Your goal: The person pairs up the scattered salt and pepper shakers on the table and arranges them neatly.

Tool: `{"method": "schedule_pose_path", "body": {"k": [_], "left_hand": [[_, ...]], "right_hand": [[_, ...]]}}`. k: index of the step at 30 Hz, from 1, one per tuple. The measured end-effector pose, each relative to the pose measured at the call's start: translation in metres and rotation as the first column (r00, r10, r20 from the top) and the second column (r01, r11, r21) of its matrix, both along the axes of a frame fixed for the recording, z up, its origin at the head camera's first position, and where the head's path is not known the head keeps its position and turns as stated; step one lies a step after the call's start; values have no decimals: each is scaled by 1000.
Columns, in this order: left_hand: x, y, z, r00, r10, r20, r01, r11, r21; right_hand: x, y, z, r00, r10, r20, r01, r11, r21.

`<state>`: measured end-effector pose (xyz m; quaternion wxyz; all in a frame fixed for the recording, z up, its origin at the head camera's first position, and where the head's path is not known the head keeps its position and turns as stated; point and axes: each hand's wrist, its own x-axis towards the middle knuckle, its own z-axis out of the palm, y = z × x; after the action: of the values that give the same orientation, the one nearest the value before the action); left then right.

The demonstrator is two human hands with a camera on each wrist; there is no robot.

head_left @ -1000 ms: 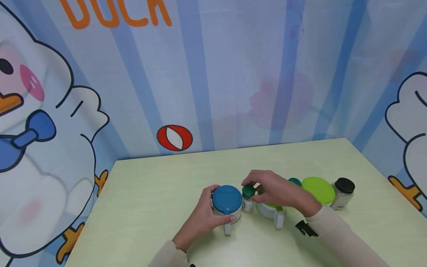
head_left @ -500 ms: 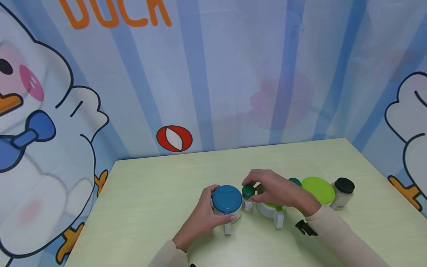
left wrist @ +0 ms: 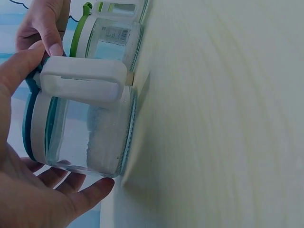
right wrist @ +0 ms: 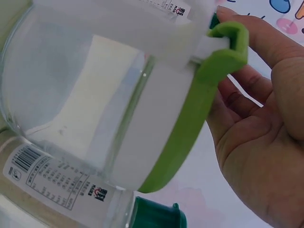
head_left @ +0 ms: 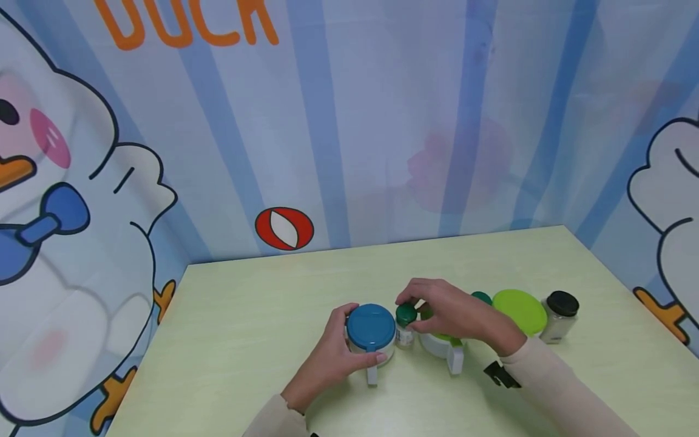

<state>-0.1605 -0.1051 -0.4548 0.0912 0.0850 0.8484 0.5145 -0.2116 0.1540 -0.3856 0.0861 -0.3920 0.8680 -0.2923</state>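
Observation:
My left hand (head_left: 334,353) grips a glass seasoning jar (head_left: 371,328) with a blue lid and a white handle, upright on the table. In the left wrist view, white grains fill the lower part of this jar (left wrist: 104,142), and the fingers wrap its far side. My right hand (head_left: 449,309) pinches the dark green cap of a small clear bottle (head_left: 405,328), which stands close beside the blue-lidded jar. Below the right hand is a second glass jar (head_left: 435,346) with a green lid and white handle; that jar (right wrist: 71,85) hides most of the small bottle in the right wrist view.
Right of the hands stand another green cap (head_left: 482,297), a jar with a bright green lid (head_left: 521,311) and a black-capped shaker (head_left: 561,315). A labelled bottle (right wrist: 61,180) lies against the green-lidded jar in the right wrist view. A duck-print cloth (head_left: 371,121) backs the pale table (head_left: 262,315).

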Motion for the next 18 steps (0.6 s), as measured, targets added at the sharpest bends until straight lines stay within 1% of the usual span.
{"method": "schedule_pose_path", "body": {"k": [6, 10, 13, 15, 18], "left_hand": [[1, -1, 3, 1000, 15, 22, -14, 1000, -24], [1, -5, 4, 999, 23, 35, -22, 1000, -21], [0, -11, 5, 999, 23, 27, -23, 1000, 1], [0, -15, 6, 1000, 26, 8, -26, 1000, 11], [-1, -21, 9, 998, 45, -32, -44, 999, 29]], "right_hand": [[3, 3, 1, 999, -8, -33, 8, 1000, 0], [5, 8, -1, 999, -33, -30, 33, 999, 2], [7, 11, -1, 998, -54, -17, 54, 999, -5], [9, 13, -1, 998, -64, -11, 64, 998, -21], [12, 16, 2, 997, -71, -11, 70, 996, -48]]}}
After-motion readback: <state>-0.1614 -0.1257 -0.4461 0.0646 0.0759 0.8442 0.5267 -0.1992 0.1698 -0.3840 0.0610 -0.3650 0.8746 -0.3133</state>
